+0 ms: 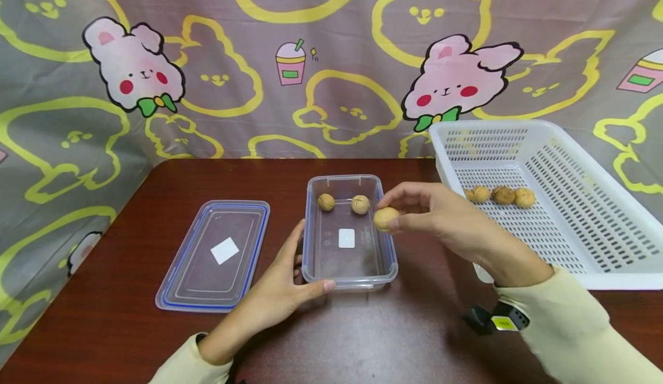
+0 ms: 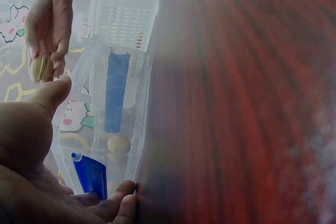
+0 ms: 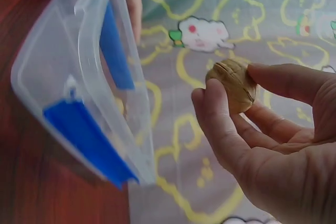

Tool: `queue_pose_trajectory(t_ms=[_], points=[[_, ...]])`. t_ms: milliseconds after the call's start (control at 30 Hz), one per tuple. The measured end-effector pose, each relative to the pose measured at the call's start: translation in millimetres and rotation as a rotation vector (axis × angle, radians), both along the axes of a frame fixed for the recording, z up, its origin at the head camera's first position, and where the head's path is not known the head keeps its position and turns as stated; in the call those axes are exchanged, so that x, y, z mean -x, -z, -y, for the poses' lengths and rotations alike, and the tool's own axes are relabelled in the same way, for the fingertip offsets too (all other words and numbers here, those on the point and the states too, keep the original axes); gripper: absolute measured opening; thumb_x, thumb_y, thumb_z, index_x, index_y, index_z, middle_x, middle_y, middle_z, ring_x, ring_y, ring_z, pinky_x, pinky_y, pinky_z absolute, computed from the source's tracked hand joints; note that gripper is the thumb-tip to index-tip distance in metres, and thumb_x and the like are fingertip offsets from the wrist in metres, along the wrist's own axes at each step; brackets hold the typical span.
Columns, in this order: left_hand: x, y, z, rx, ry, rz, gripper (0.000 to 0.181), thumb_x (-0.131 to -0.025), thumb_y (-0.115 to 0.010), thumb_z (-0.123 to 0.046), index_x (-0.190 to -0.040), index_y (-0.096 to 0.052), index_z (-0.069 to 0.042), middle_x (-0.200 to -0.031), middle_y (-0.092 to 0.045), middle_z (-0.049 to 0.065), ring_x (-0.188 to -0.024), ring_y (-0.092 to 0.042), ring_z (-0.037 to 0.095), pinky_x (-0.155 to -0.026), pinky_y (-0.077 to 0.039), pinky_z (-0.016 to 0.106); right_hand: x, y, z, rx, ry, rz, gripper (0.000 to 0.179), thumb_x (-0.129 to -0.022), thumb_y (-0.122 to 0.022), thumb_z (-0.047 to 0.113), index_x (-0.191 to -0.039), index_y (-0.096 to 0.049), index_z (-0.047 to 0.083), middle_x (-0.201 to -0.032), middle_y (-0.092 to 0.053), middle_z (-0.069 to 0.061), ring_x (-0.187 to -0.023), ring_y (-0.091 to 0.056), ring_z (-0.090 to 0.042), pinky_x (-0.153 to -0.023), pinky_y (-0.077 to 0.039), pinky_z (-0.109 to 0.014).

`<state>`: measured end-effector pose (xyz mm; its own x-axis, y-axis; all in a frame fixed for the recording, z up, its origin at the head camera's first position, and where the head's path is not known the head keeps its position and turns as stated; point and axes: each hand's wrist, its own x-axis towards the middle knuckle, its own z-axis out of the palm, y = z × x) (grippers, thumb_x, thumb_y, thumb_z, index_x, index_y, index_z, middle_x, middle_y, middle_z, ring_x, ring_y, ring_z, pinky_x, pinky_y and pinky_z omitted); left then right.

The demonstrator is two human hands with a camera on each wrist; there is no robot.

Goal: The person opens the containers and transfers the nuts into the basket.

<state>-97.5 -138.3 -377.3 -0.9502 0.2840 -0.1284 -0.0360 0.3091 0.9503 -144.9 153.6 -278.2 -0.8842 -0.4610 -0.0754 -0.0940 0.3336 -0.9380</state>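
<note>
My right hand point(image 1: 442, 217) pinches a walnut point(image 1: 385, 219) between thumb and fingers, just above the right rim of a clear plastic food container point(image 1: 309, 251). In the right wrist view the cracked shell of that walnut point(image 3: 233, 85) shows between the fingertips. Two more walnuts lie inside the container near its far end, one walnut point(image 1: 326, 202) at the left and another walnut point(image 1: 359, 204) at the right. My left hand point(image 1: 282, 280) holds the container's near left corner, thumb on the front rim and fingers along the left side.
A clear lid point(image 1: 199, 300) with a blue seal lies flat on the table left of the container. At the right stands a white slotted basket point(image 1: 611, 200) holding several walnuts point(image 1: 502, 194). A patterned curtain point(image 1: 352, 38) hangs behind the brown table point(image 1: 103, 292).
</note>
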Motion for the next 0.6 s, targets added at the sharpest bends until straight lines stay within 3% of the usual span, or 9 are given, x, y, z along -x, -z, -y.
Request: queue_pose_trajectory(t_ms=[133, 300, 400, 600], points=[[-0.3, -0.2, -0.8, 0.005, -0.004, 0.006, 0.12, -0.085, -0.089, -0.02, -0.17, -0.005, -0.027, -0.164, -0.035, 0.016, -0.127, -0.063, 0.03, -0.091, -0.06, 0.027, -4.2, -5.1, -28.6, -0.067, 0.088, -0.041, 0.032, -0.098, -0.075, 0.022, -0.126, -0.068, 0.008, -0.117, -0.075, -0.003, -0.107, -0.069, -0.02, -0.091, -0.057, -0.029], [-0.9, -1.7, -0.5, 0.008, 0.002, -0.003, 0.119, -0.086, -0.089, -0.022, -0.17, -0.005, -0.027, -0.166, -0.033, 0.015, -0.13, -0.061, 0.031, -0.092, -0.06, 0.028, -3.3, 2.4, -68.5, -0.079, 0.175, -0.093, 0.03, -0.1, -0.072, 0.019, -0.128, -0.067, 0.01, -0.113, -0.078, 0.005, -0.102, -0.072, -0.014, -0.087, -0.056, -0.023], [-1.0, -2.3, 0.2, 0.009, 0.005, -0.008, 0.119, -0.086, -0.089, -0.023, -0.17, -0.005, -0.027, -0.166, -0.033, 0.015, -0.13, -0.06, 0.03, -0.092, -0.06, 0.028, 0.2, 11.0, -90.3, -0.009, 0.206, -0.084, 0.028, -0.1, -0.07, 0.01, -0.128, -0.067, 0.01, -0.112, -0.078, 0.005, -0.101, -0.071, -0.012, -0.085, -0.054, -0.022], [-0.4, -1.6, -0.2, 0.014, 0.002, -0.001, 0.119, -0.086, -0.089, -0.021, -0.17, -0.005, -0.028, -0.164, -0.036, 0.016, -0.126, -0.063, 0.029, -0.09, -0.059, 0.026, 11.3, 24.4, -119.7, 0.221, 0.228, 0.014, 0.027, -0.101, -0.063, -0.003, -0.124, -0.07, 0.01, -0.113, -0.076, 0.003, -0.101, -0.071, -0.011, -0.088, -0.056, -0.018]])
